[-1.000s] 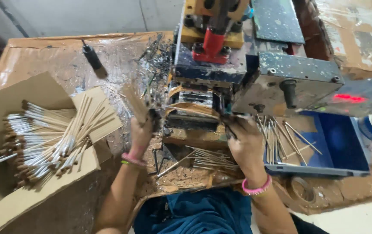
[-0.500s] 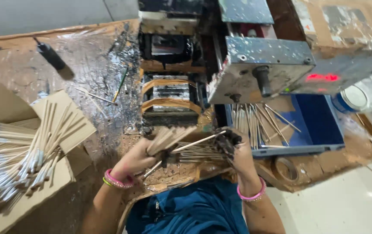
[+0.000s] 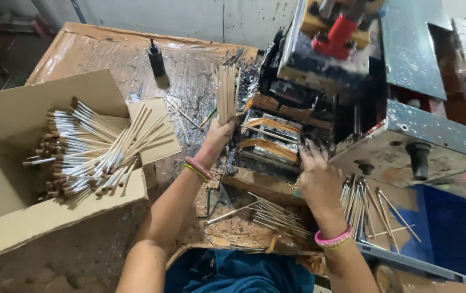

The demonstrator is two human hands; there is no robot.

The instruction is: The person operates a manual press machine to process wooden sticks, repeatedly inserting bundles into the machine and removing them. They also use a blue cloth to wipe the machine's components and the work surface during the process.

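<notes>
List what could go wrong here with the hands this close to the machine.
The right hand sits at the machine opening beside its moving-looking parts, so fingers might get pinched. The left hand grips an upright bundle of sticks loosely fanned; some may slip out. Loose sticks under the wrists could be swept off the table.

I see tan sticks (image 3: 226, 92), a brown box (image 3: 37, 217), a blue tray (image 3: 450, 239), a black bottle (image 3: 156, 58), pink bangles (image 3: 333, 239).

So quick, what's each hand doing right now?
Left hand: closed around a bundle of wooden sticks, held upright.
Right hand: fingers at the machine; grip cannot be told.
</notes>
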